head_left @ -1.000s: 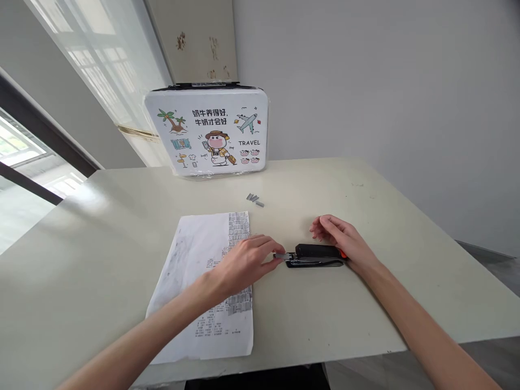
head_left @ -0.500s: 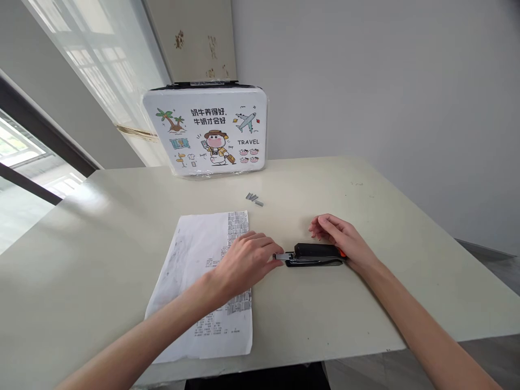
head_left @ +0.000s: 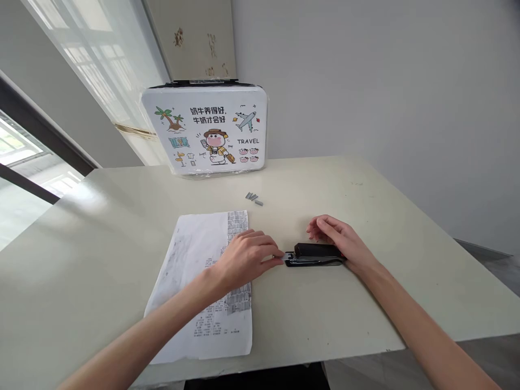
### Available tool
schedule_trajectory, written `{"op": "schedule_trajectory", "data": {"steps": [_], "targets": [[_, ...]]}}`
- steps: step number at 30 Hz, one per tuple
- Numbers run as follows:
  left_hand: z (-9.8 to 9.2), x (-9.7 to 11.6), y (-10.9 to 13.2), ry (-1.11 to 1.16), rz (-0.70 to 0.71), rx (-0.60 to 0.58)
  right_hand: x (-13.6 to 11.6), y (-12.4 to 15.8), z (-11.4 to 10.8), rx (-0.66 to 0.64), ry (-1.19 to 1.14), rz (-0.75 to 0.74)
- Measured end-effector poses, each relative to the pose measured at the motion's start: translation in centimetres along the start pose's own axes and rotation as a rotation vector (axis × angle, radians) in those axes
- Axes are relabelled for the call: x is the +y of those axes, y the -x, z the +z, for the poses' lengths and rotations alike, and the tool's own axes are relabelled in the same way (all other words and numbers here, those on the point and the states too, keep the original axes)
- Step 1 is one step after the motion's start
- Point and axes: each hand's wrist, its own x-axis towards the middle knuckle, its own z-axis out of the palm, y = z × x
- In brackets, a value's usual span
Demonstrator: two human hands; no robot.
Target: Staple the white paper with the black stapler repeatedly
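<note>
A black stapler (head_left: 319,255) lies on its side on the table, with a short length of its metal staple tray (head_left: 288,256) sticking out at the left end. My left hand (head_left: 252,257) is closed in a pinch on that tray, thumb below and fingers above. The heel of my right hand (head_left: 345,238) rests against the stapler's rear end. Its fingers curl loosely above the table and hold nothing. Under my left hand and forearm is a printed sheet of paper (head_left: 203,238), partly covered by them. Several small staple strips (head_left: 254,198) lie beyond the hands.
A white case (head_left: 211,130) with cartoon prints, wrapped in clear plastic, stands at the back of the pale table (head_left: 325,184). A grey wall (head_left: 365,81) rises behind it. The table's front edge runs close below the paper.
My left fingers have shifted slightly right, and less of the metal tray shows outside the stapler. The orange part at the stapler's rear is now mostly hidden by my right hand.
</note>
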Motion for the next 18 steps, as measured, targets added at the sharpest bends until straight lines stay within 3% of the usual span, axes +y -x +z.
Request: {"op": "schedule_trajectory", "data": {"steps": [5, 10, 14, 18], "targets": [[-0.2, -0.7, 0.4, 0.059, -0.051, -0.042, 0.0, 0.0, -0.1, 0.01, 0.02, -0.003], [-0.9, -2.6, 0.6, 0.283, -0.042, -0.109, 0.3, -0.2, -0.2, 0.028, -0.031, -0.016], [-0.2, -3.4, -0.6, 0.379, 0.004, -0.118, 0.6, -0.2, -0.1, 0.02, -0.107, -0.02], [1.1, -3.3, -2.8, 0.322, 0.064, -0.093, 0.7, -0.2, 0.1, 0.017, -0.133, -0.016]]}}
